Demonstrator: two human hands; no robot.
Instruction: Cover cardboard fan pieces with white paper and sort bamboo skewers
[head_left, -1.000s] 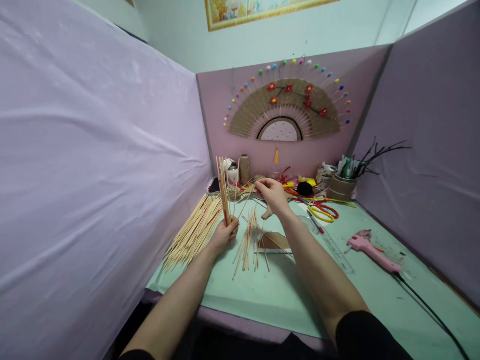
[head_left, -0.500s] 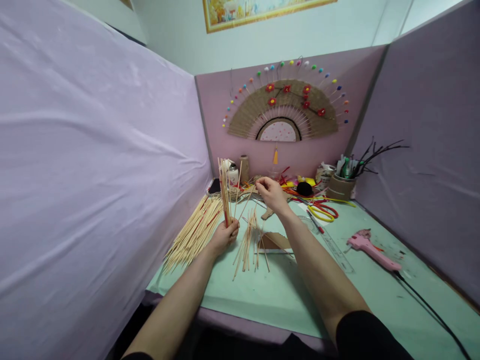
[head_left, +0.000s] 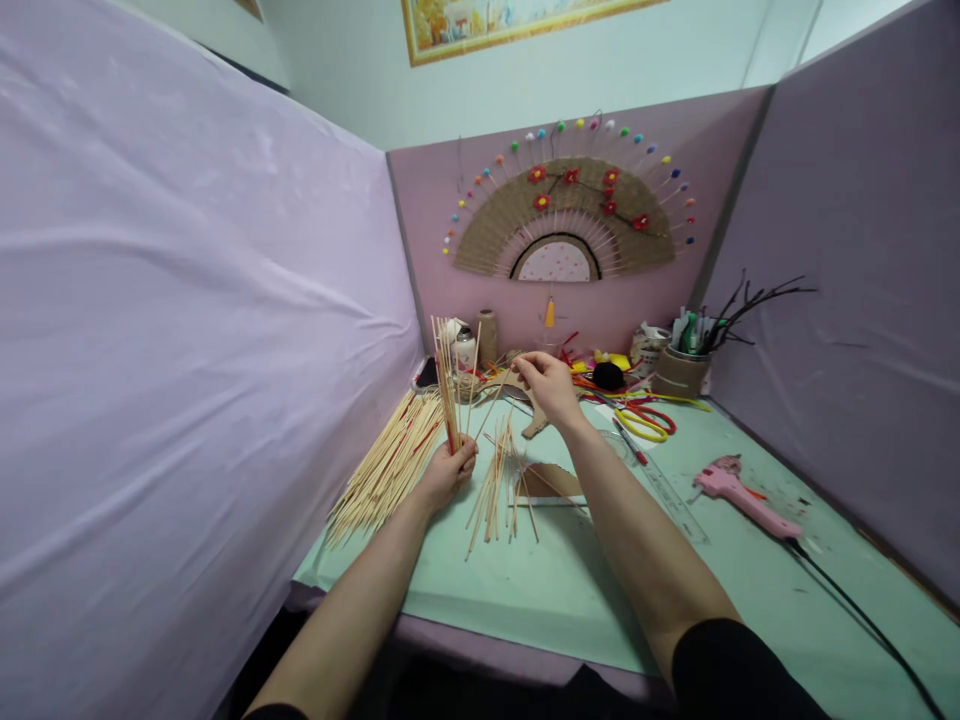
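Note:
My left hand [head_left: 448, 470] is closed round the lower end of an upright bundle of thin bamboo sticks [head_left: 447, 375] near the left side of the green mat. My right hand [head_left: 551, 385] is raised farther back, its fingers pinched on the top of one slanting stick [head_left: 491, 405] whose lower end runs toward the bundle. A loose scatter of sticks [head_left: 499, 480] lies on the mat between my forearms. A large flat pile of sticks [head_left: 386, 465] lies to the left of my left hand.
A brown cardboard piece [head_left: 551, 482] lies by the loose sticks. Scissors [head_left: 645, 422], a clear ruler [head_left: 667, 495] and a pink glue gun [head_left: 739, 495] with a black cord lie to the right. Jars, twine and a pen cup [head_left: 679, 370] crowd the back wall under a decorated fan [head_left: 566, 215].
My right hand has shifted slightly with the pinched stick. My left hand and its bundle stay in place.

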